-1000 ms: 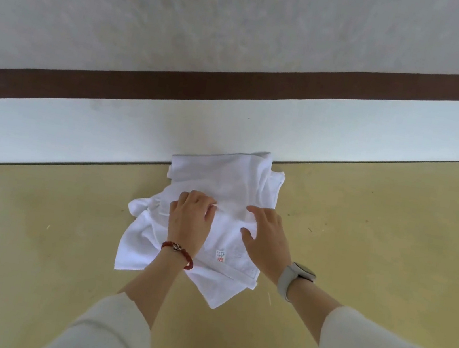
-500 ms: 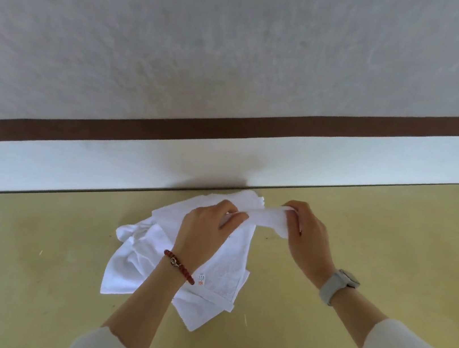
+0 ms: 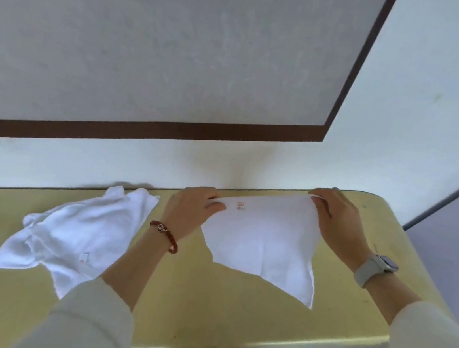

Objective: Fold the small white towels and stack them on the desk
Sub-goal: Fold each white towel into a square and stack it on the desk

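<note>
Two hands, left & right, each pinch a top corner of one towel, held spread over the surface nr the wall. Unfolded pile lies left. Next, prob.: lay it flat, fold in half.

Held towel: thin white cloth, matt, soft weave, small red print near top edge
Crumpled towels: same white matt cloth, wrinkled
Bench: smooth yellow-olive top, slight sheen, glossier at rounded front edge
Wall panel: rough, matt, grey-white texture; brown trim smooth
Bracelet: glossy red beads
Watch strap: matt grey, rubbery look
Sleeves: cream cloth, matt
</note>
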Demonstrator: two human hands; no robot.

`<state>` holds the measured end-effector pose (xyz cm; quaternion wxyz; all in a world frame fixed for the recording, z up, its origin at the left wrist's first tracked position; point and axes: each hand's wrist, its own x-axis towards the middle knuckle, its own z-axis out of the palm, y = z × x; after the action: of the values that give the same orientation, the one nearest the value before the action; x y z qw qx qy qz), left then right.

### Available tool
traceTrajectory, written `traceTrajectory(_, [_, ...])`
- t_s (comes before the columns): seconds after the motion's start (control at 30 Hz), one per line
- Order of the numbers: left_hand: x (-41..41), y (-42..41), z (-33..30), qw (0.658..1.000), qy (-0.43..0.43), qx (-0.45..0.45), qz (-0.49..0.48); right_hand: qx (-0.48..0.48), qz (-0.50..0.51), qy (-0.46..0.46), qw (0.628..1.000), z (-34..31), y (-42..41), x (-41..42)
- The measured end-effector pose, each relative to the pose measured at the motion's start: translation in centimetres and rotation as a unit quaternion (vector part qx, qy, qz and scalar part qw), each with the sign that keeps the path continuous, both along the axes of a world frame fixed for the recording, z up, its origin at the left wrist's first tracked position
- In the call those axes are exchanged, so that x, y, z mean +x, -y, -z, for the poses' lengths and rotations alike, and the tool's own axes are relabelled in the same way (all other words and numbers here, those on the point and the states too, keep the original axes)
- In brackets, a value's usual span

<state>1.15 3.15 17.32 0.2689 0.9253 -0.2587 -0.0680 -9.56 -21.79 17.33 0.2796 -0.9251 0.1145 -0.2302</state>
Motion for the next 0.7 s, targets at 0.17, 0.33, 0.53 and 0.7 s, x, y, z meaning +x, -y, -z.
traceTrajectory(0.17, [-2.1, 8.2, -1.9, 0.994, 0.062, -0.024, -0.088, -0.001, 0.043, -0.002, 0.999, -1.9, 8.3, -1.8])
traceTrajectory(0.33, [-2.9, 12.1, -3.6, 0.983, 0.125, -0.072, -0.109, -0.004, 0.084, 0.007, 0.996, -3.5, 12.2, -2.5])
traceTrajectory(0.53, [-7.0, 10.4, 0.5, 0.978, 0.174, -0.098, -0.067, -0.041, 0.026, 0.017, 0.999, -0.3, 12.4, -7.1])
traceTrajectory(0.7, [-12.1, 7.3, 9.0, 0.997, 0.069, -0.040, -0.012, -0.041, 0.007, -0.092, 0.995, 8.5, 10.2, -13.8])
